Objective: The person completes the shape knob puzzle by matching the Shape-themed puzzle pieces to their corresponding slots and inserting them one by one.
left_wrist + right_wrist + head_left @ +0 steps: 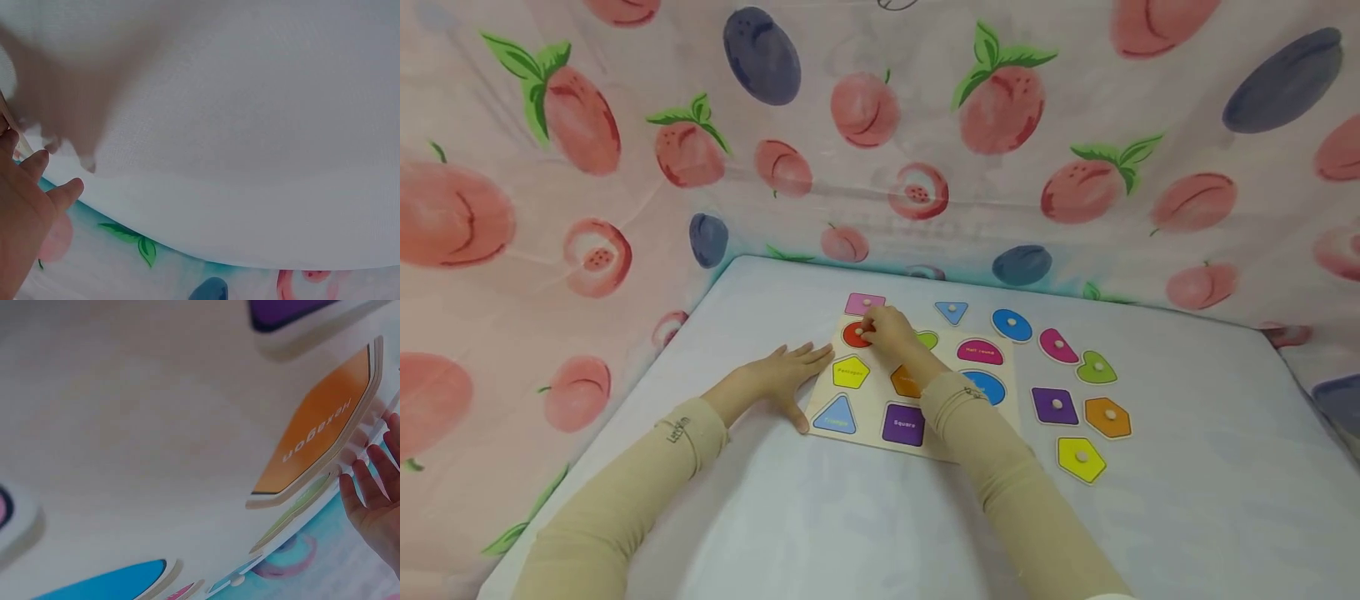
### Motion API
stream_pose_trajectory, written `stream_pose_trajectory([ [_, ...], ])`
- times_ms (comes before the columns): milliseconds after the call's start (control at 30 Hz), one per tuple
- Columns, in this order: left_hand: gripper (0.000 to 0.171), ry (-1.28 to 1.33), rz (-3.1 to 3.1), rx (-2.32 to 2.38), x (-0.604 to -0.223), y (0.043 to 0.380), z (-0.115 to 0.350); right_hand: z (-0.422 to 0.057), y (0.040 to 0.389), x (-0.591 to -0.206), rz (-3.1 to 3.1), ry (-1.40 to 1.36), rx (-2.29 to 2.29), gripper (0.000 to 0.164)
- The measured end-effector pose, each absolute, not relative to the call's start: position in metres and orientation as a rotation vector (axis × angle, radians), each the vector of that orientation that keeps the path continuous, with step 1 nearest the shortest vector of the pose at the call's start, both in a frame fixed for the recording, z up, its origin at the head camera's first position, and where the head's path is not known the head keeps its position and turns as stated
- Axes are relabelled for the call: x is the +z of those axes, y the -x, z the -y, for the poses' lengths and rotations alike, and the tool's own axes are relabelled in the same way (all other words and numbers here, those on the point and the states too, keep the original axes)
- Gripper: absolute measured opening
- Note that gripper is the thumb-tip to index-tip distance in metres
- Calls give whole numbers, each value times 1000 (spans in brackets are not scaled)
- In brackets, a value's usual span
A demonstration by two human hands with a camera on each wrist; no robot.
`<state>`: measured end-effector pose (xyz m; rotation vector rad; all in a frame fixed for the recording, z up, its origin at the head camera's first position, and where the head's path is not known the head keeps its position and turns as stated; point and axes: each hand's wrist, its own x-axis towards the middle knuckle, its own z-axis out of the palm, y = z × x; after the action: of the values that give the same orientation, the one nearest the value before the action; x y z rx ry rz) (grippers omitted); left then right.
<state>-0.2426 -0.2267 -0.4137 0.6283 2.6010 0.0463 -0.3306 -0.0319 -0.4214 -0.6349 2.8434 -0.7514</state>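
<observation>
A pale wooden shape-puzzle board (pixel 868 408) lies on the table, with labelled recesses such as a yellow pentagon, a blue triangle and a purple square. At its upper left corner my right hand (pixel 891 332) pinches the knob of a red circle piece (pixel 853 335), which appears to lie at its recess; the fingers partly cover it. My left hand (pixel 784 377) rests with fingers spread against the board's left edge. In the left wrist view, the left hand (pixel 28 206) touches that edge. The right wrist view shows the right hand (pixel 378 500) beyond the orange hexagon recess (pixel 319 425).
Behind the board lie a pink rectangle piece (pixel 859 303) and a light blue triangle piece (pixel 951 312). To the right are a blue oval (pixel 1006 327), magenta half round (pixel 1057 346), green heart (pixel 1096 367), purple square (pixel 1051 408), orange hexagon (pixel 1107 417) and yellow pentagon (pixel 1078 467).
</observation>
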Motion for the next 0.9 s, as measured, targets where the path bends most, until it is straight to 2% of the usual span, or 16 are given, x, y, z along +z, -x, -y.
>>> stream_pose_trajectory([
  [300, 125, -629, -2578, 39, -413, 244, 225, 14, 328, -420, -2839, 563, -827, 16],
  [900, 125, -613, -2577, 20, -409, 241, 221, -17, 316, -406, -2866, 748, -752, 20],
])
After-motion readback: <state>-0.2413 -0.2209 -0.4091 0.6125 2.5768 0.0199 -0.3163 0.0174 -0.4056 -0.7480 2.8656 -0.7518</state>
